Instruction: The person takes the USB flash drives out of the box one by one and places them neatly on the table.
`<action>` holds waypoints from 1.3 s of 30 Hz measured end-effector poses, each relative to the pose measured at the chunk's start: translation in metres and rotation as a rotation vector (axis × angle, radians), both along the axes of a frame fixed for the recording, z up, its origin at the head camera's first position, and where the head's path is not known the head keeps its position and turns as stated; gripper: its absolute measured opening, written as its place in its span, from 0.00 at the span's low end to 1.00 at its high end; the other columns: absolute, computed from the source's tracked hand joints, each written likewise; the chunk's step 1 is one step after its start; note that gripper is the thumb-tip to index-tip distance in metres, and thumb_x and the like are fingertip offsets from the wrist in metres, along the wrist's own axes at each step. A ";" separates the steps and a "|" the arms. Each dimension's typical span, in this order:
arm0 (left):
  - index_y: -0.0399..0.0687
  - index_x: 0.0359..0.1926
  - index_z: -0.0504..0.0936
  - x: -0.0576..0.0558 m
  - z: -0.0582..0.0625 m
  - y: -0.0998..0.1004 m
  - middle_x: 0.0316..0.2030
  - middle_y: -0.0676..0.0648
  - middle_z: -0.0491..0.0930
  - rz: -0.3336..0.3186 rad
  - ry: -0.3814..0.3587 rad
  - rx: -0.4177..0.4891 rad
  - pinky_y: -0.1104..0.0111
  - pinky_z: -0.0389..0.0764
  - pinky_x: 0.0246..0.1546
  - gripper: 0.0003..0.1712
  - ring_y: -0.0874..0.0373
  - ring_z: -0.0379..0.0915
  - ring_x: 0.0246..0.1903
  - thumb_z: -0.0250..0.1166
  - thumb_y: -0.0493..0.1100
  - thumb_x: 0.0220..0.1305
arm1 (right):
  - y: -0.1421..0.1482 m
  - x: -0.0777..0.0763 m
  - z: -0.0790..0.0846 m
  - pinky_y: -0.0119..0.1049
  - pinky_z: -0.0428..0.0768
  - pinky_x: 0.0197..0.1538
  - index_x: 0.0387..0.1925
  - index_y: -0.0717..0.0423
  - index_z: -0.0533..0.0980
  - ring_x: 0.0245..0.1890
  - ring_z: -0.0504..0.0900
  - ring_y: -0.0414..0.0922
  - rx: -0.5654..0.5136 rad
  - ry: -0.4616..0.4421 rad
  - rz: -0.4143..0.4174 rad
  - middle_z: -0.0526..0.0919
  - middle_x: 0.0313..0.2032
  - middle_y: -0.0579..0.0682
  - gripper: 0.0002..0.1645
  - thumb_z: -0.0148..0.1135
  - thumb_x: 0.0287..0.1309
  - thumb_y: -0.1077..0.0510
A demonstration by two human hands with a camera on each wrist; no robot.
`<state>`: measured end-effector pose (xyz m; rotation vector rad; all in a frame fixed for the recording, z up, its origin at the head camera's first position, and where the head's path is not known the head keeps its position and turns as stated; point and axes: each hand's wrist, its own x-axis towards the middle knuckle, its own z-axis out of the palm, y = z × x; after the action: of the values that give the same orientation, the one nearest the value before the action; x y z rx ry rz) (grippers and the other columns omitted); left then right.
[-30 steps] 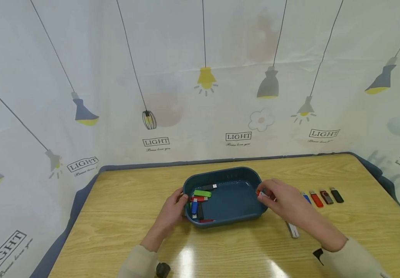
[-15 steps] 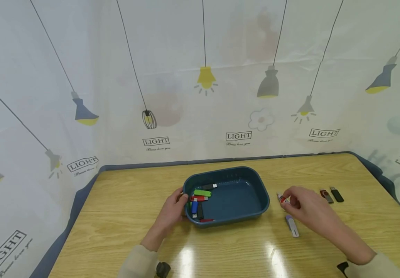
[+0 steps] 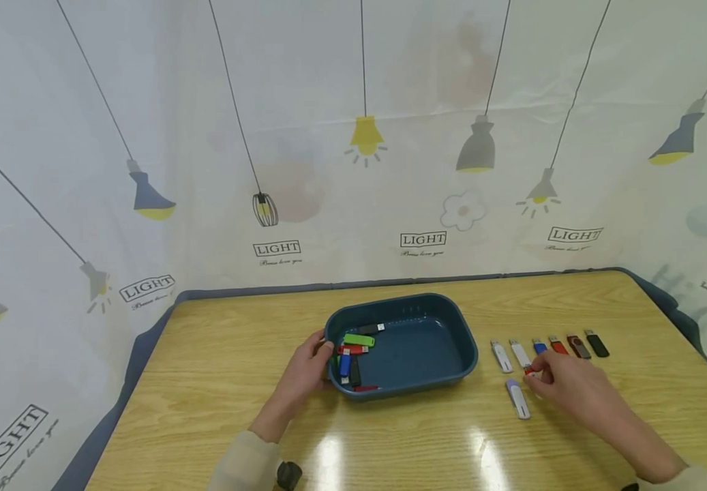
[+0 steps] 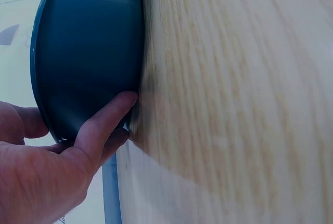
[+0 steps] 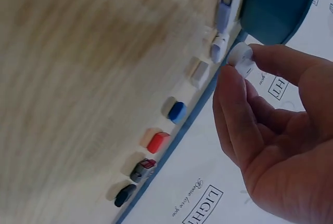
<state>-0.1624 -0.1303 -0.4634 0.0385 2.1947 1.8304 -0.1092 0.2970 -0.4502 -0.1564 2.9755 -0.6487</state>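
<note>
Probably light, stiff and smooth, the memory stick point(image 5: 240, 56) pinched by the right hand point(image 3: 574, 383) is best held on its sides; it is just past three o'clock from the box point(image 3: 422, 356), which the left hand point(image 3: 305, 365) grips at nine.

The tray point(image 3: 414, 358) is blue, 1 held USB stick point(image 5: 240, 54) red and white, the table point(image 3: 224, 354) wood-grained.

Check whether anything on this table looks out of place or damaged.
One purple-and-white USB stick looks odd, lying outside the row of six sticks, on its near side, perhaps deliberately. No spill or damage shows.
</note>
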 end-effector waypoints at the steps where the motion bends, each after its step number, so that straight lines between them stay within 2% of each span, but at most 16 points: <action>1: 0.36 0.78 0.59 0.000 0.000 0.000 0.70 0.29 0.66 -0.001 0.001 0.002 0.48 0.87 0.45 0.29 0.37 0.73 0.59 0.46 0.44 0.84 | 0.001 0.000 -0.002 0.33 0.64 0.23 0.37 0.60 0.80 0.21 0.68 0.42 0.005 -0.017 -0.008 0.73 0.24 0.44 0.10 0.70 0.63 0.57; 4: 0.36 0.78 0.59 0.000 0.000 0.000 0.70 0.29 0.67 0.000 0.000 0.004 0.48 0.87 0.45 0.29 0.37 0.74 0.59 0.47 0.44 0.83 | 0.003 0.001 -0.007 0.34 0.65 0.24 0.35 0.59 0.79 0.21 0.68 0.43 0.020 -0.056 -0.028 0.73 0.23 0.44 0.10 0.70 0.63 0.56; 13: 0.35 0.78 0.59 -0.001 -0.002 0.000 0.69 0.29 0.67 -0.013 -0.005 0.049 0.50 0.88 0.43 0.29 0.38 0.76 0.56 0.46 0.43 0.84 | 0.006 0.000 -0.015 0.37 0.66 0.26 0.31 0.58 0.79 0.23 0.69 0.43 0.049 -0.086 -0.040 0.74 0.23 0.44 0.11 0.70 0.62 0.55; 22: 0.35 0.77 0.59 -0.001 -0.002 0.000 0.68 0.29 0.68 -0.010 0.013 0.032 0.50 0.88 0.42 0.29 0.39 0.76 0.55 0.46 0.43 0.84 | 0.005 0.000 -0.016 0.37 0.63 0.26 0.30 0.57 0.79 0.22 0.68 0.43 0.059 -0.106 -0.055 0.72 0.21 0.44 0.11 0.70 0.63 0.55; 32: 0.35 0.77 0.59 0.000 -0.002 -0.001 0.68 0.29 0.69 -0.011 0.012 0.032 0.51 0.88 0.41 0.29 0.39 0.78 0.54 0.46 0.43 0.84 | 0.004 -0.001 -0.016 0.37 0.64 0.26 0.32 0.59 0.80 0.21 0.68 0.43 0.070 -0.131 -0.059 0.73 0.21 0.45 0.12 0.70 0.64 0.55; 39: 0.36 0.78 0.59 0.001 -0.001 -0.001 0.69 0.29 0.68 -0.006 0.010 0.016 0.50 0.87 0.44 0.29 0.38 0.75 0.57 0.46 0.44 0.84 | 0.003 -0.001 -0.018 0.36 0.63 0.26 0.32 0.59 0.80 0.21 0.68 0.43 0.065 -0.129 -0.060 0.73 0.21 0.45 0.11 0.70 0.63 0.55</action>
<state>-0.1618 -0.1312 -0.4643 0.0583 2.1848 1.8480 -0.1097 0.3000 -0.4678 -0.0200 2.8821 -0.5458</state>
